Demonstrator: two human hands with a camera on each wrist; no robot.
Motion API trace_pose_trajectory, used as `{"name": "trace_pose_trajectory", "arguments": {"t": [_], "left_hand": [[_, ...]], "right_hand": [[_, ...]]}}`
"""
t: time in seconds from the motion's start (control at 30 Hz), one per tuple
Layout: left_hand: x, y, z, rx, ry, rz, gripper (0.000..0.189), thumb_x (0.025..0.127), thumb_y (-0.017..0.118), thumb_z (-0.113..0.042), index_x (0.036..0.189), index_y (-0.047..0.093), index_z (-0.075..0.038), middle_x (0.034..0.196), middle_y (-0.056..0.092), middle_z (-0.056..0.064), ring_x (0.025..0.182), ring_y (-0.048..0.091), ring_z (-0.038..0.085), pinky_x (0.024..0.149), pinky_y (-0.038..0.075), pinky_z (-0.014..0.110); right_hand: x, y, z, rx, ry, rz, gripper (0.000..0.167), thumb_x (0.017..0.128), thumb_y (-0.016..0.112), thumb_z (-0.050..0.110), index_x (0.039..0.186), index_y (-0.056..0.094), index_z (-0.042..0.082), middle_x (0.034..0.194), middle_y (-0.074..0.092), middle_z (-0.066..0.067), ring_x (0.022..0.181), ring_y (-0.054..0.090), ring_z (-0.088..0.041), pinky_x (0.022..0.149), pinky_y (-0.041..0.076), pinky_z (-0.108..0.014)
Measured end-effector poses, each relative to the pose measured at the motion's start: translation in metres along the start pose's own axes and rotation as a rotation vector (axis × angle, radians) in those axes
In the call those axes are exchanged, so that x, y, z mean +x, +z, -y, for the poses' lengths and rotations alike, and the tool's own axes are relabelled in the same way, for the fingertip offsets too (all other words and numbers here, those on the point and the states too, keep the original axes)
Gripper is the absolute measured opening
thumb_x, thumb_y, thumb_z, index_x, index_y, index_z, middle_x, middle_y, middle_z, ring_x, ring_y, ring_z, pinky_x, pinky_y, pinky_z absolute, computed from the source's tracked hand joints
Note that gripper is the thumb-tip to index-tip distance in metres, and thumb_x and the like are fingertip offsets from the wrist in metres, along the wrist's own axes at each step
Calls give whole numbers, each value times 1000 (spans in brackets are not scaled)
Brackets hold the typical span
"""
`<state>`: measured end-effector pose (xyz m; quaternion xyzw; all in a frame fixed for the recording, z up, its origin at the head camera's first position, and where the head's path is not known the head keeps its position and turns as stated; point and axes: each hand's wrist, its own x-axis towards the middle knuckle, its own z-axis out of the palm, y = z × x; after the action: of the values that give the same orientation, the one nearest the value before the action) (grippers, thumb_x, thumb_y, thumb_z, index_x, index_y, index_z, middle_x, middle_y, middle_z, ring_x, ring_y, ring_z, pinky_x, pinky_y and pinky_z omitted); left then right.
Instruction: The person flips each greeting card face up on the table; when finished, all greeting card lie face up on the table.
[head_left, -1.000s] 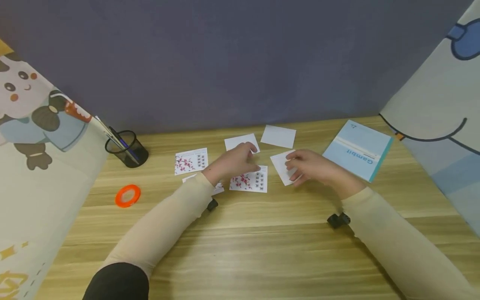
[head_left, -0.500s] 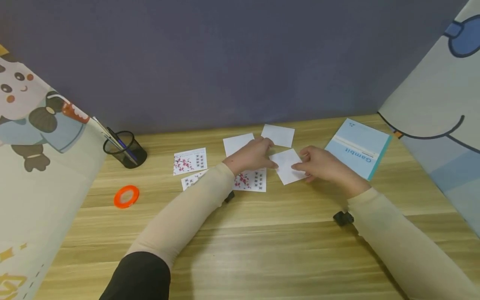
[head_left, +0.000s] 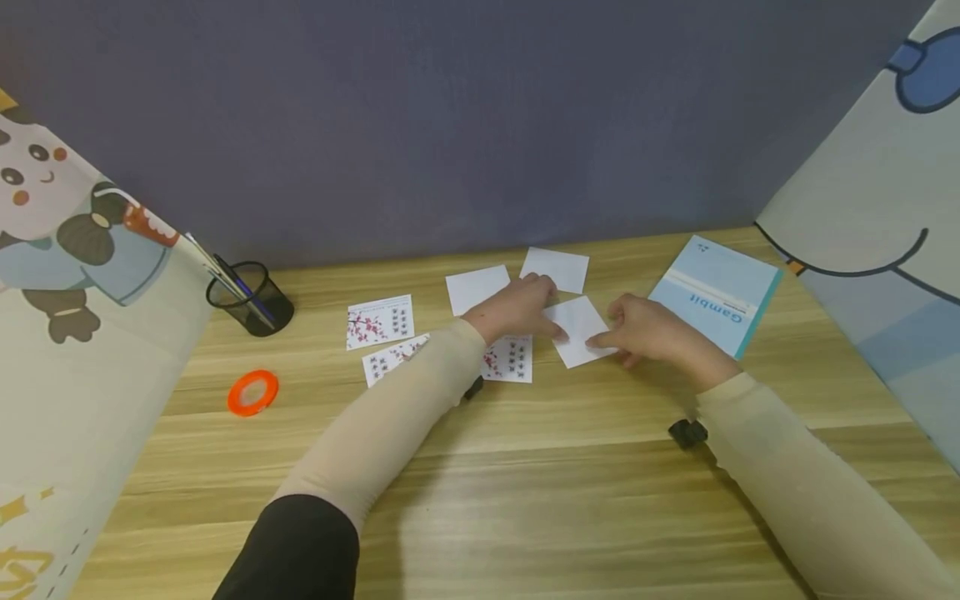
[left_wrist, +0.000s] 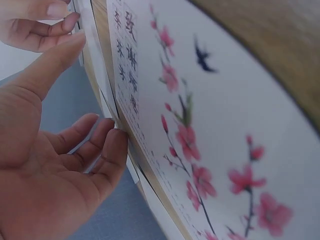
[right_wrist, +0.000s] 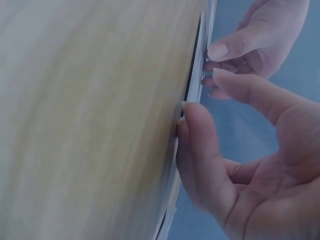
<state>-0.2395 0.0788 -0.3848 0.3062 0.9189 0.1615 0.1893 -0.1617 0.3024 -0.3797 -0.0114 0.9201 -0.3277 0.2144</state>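
Note:
A blank white card (head_left: pixel 578 330) lies at an angle between both hands. My left hand (head_left: pixel 516 307) reaches over a card printed with pink blossoms (head_left: pixel 512 360) and touches the blank card's left corner with its thumb; its fingers are loosely bent beyond. From the other side my right hand (head_left: pixel 643 330) pinches the blank card, its thumb on top and fingertips at the right edge. Two more blank cards, one at the back left (head_left: pixel 477 287) and one at the back right (head_left: pixel 558 270), lie behind. In the left wrist view the blossom card (left_wrist: pixel 220 115) fills the foreground.
Two other blossom cards, an upper one (head_left: pixel 380 322) and a lower one (head_left: pixel 390 358), lie left of my left hand. A black mesh pen holder (head_left: pixel 258 308), an orange tape roll (head_left: pixel 252 393) and a light blue booklet (head_left: pixel 712 296) stand or lie around. A grey partition (head_left: pixel 480 125) rises behind.
My left hand has moved right, from over the blossom card to the blank card's left corner. The right hand has shifted slightly right, and the blank card has turned a little and moved right.

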Motion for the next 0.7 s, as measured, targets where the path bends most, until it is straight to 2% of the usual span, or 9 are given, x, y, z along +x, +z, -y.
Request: {"name": "trace_pose_trajectory", "arguments": {"t": [0.23,0.47,0.7], "left_hand": [[1,1,-4,31,-12,8,86,86,88,-52,149,50,-8,134,57,8,120,58,24,112,53,40],[-2,0,-6,15,-42,26,88,84,89,-50,151,48,-10,138,54,8,124,57,25,114,52,41],[-4,0,-7,-20,-65,21,80,83,92,-45,142,52,-10,128,55,6,114,57,20,106,56,38]], "right_hand": [[1,1,-1,-75,4,13,86,93,82,45,143,44,-14,128,66,-33,70,77,-21,79,65,-40],[5,4,4,-105,-24,14,71,91,84,45,127,55,-9,115,70,-26,67,74,-22,69,61,-34],[10,5,6,-103,-20,22,70,95,81,38,133,52,-12,130,65,-33,68,75,-22,70,64,-36]]}}
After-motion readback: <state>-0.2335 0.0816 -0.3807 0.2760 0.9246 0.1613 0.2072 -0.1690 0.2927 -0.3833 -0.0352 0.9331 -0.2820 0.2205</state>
